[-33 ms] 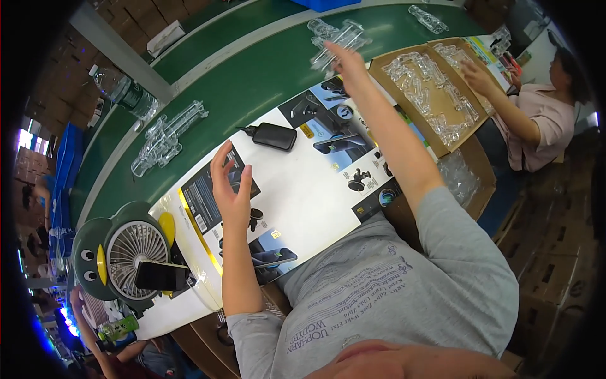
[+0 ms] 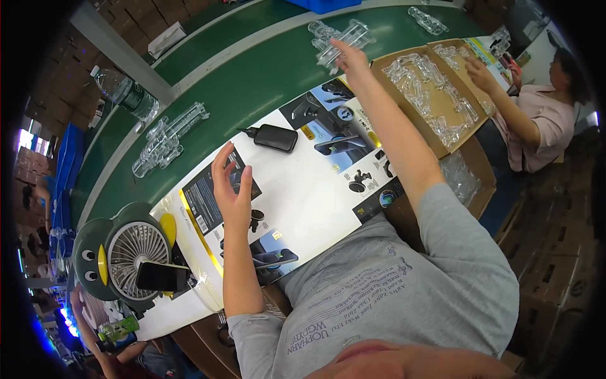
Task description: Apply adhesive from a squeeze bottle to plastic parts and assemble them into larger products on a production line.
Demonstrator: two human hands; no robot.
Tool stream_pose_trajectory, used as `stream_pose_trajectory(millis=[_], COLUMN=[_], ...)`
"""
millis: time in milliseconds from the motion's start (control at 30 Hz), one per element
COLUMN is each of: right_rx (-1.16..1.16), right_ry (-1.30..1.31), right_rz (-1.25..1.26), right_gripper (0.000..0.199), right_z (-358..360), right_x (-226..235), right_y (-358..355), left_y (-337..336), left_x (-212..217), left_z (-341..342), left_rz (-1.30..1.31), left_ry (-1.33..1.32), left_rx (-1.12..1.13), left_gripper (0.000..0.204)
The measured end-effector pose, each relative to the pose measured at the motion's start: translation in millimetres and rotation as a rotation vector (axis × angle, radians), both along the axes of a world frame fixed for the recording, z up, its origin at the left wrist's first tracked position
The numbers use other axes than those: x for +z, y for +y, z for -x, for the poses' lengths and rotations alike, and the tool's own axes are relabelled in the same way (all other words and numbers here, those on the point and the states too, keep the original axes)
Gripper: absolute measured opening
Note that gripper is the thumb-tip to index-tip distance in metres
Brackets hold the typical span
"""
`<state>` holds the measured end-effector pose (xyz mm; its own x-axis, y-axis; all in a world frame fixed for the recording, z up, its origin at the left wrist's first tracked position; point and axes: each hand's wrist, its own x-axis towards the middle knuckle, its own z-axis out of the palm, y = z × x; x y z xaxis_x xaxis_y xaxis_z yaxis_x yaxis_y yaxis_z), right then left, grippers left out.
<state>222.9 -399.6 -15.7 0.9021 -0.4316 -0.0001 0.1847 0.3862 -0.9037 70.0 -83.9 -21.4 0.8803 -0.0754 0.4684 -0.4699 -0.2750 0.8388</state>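
My right hand (image 2: 355, 63) is stretched far forward over the green work surface (image 2: 265, 76). Its thumb and index finger are at a clear plastic part (image 2: 344, 44) and seem to grip it; more clear parts lie against it, so the exact hold is hard to see. My left hand (image 2: 231, 192) is raised above the printed cardboard sheet (image 2: 309, 189), thumb and fingers apart, holding nothing. Near it on the sheet lies a black case-like object (image 2: 275, 138) with a short cord. Further left, a group of clear plastic parts (image 2: 167, 139) rests on the green surface.
A cardboard tray (image 2: 379, 66) of clear plastic pieces stands at my right, near a co-worker (image 2: 536, 120). At left are a green fan (image 2: 95, 252) with a phone (image 2: 162, 276) before it, a water bottle (image 2: 126, 93) and a grey post (image 2: 120, 47).
My right hand has shifted slightly to the right, and the clear plastic part at its fingers has moved with it. The left hand has hardly moved.
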Motion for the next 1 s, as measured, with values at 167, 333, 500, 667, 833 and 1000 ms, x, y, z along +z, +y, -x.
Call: stream_pose_trajectory(millis=[167,333,500,667,833,1000], right_rx=[0.073,0.053,0.01,0.36,0.64,0.914], right_ry=[0.091,-0.012,-0.02,-0.109,-0.135,-0.194], right_rz=[-0.465,-0.502,-0.268,-0.302,-0.089,0.103], right_gripper=[0.028,0.026,0.02,0.028,0.031,0.032], right_z=[-72,-97,-76,30,113,141], right_x=[-15,-24,-30,-3,4,-14], right_y=[-48,-52,-28,40,104,129], left_y=[1,0,4,10,17,31], left_x=[0,0,-7,-9,-13,-11], left_z=[-2,0,-4,-6,-21,-28], left_rz=[0.045,0.045,0.09,0.372,0.787,1.169], left_ry=[0.026,0.034,0.062,0.247,0.394,0.545], left_rx=[-0.029,-0.059,-0.052,-0.034,-0.156,-0.053], left_gripper=[0.033,0.031,0.029,0.035,0.045,0.045])
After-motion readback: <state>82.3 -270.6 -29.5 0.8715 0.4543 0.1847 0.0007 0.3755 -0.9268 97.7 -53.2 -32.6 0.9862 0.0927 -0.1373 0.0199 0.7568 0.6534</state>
